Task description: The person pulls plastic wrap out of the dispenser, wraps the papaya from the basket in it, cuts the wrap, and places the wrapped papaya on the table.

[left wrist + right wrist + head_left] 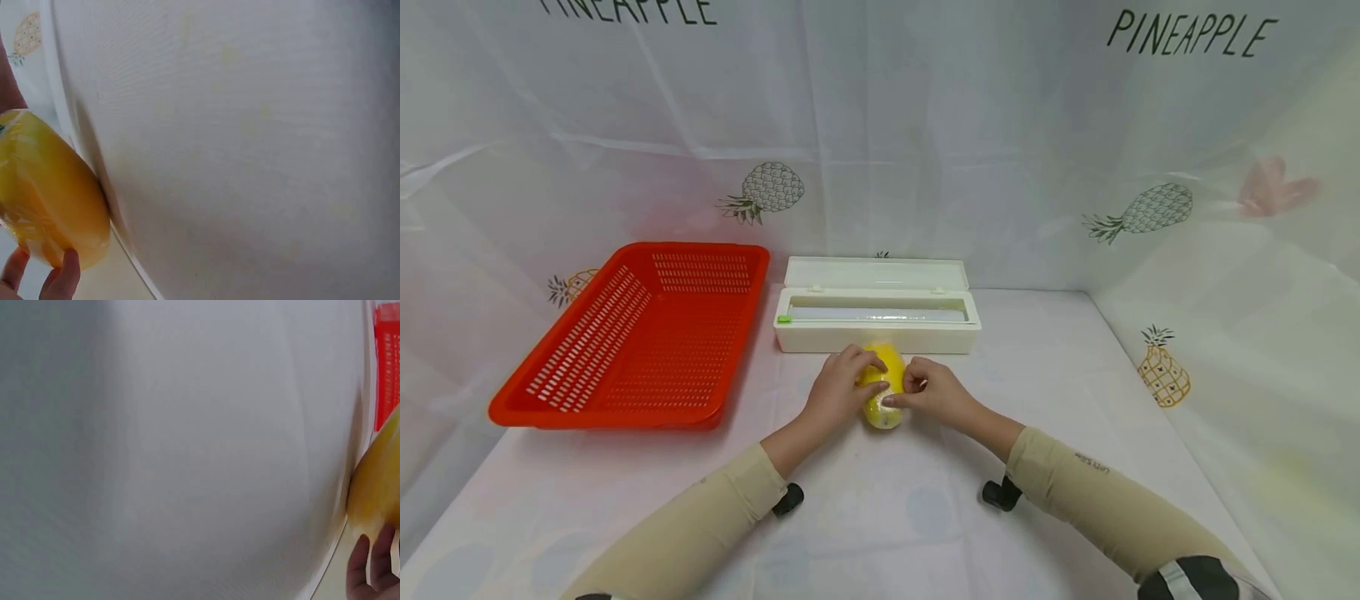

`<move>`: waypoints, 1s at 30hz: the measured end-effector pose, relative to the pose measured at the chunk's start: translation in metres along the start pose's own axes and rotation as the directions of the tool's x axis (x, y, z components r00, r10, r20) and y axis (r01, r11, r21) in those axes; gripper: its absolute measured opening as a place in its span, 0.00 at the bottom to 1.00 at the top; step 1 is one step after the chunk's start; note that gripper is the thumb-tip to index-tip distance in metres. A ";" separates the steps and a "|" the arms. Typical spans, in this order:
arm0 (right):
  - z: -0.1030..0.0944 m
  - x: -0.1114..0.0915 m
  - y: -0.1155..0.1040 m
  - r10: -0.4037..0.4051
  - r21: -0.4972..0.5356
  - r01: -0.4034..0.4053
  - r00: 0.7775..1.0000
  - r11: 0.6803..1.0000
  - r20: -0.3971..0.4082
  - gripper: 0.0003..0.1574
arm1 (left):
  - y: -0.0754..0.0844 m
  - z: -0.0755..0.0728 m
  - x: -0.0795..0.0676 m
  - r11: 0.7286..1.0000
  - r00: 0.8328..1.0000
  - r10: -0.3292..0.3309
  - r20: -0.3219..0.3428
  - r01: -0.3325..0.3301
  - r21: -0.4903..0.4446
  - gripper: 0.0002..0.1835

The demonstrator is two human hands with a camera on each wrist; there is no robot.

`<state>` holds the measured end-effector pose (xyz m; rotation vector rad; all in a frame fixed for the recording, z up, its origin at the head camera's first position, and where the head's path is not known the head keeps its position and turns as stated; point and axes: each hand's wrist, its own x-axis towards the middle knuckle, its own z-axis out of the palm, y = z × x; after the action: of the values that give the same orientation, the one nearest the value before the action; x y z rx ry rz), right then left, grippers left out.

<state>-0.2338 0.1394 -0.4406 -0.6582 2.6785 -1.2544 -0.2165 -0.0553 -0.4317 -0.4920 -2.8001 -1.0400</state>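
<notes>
A smooth yellow oval fruit (887,362) wrapped in shiny clear film lies on the table between my two hands. In the left wrist view the fruit (53,187) shows creases of film and a small dark green mark at the edge. My left hand (842,383) grips its left side, thumb and forefinger over the top. From the right, my right hand (936,392) holds it with curled fingers, the thumb lying across its near part. Fingers (382,556) touch the fruit's end in the right wrist view. The film between the fingertips is too small to make out.
Just behind the fruit stands a white cling film dispenser (880,337), its lid raised and a roll inside. A red perforated basket (700,417) sits at the left. Behind hangs a white cloth (880,100) printed with pineapples.
</notes>
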 end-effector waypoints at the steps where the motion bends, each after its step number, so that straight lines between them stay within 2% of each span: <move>1: -0.001 0.001 0.001 0.022 0.016 -0.023 1.000 1.000 0.009 0.24 | 0.000 0.000 0.000 1.000 1.000 0.003 0.005 -0.003 -0.004 0.10; 4: -0.003 0.002 0.007 0.073 0.060 -0.076 0.996 0.995 0.050 0.25 | -0.002 0.000 0.000 1.000 1.000 0.023 0.021 -0.023 -0.010 0.11; 10: -0.011 0.006 0.015 0.067 0.067 -0.079 0.984 0.995 0.163 0.24 | -0.002 -0.002 -0.004 0.994 0.993 0.109 0.034 -0.109 0.012 0.11; 14: -0.018 0.010 0.019 0.057 0.063 -0.073 0.973 0.995 0.224 0.20 | -0.003 -0.002 -0.004 0.990 0.990 0.132 0.039 -0.134 0.040 0.12; 19: -0.023 0.013 0.022 0.041 0.088 -0.068 0.960 0.994 0.276 0.15 | -0.001 -0.002 -0.005 0.990 0.991 0.129 0.047 -0.131 0.045 0.13; 24: -0.026 0.012 0.024 -0.021 0.128 -0.020 0.950 0.992 0.311 0.11 | 0.001 -0.002 -0.006 0.995 0.994 0.095 0.052 -0.097 0.031 0.15; 27: -0.028 0.010 0.021 -0.031 0.128 -0.013 0.943 0.992 0.332 0.09 | 0.002 -0.002 -0.006 0.997 0.996 0.073 0.058 -0.074 0.021 0.14; 30: -0.028 0.007 0.015 -0.025 0.085 -0.004 0.939 0.996 0.342 0.13 | 0.002 -0.002 -0.005 0.999 0.997 0.052 0.059 -0.052 0.006 0.13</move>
<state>-0.2528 0.1651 -0.4333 -0.7974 2.3285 -1.1272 -0.2110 -0.0567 -0.4300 -0.6004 -2.8245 -1.0202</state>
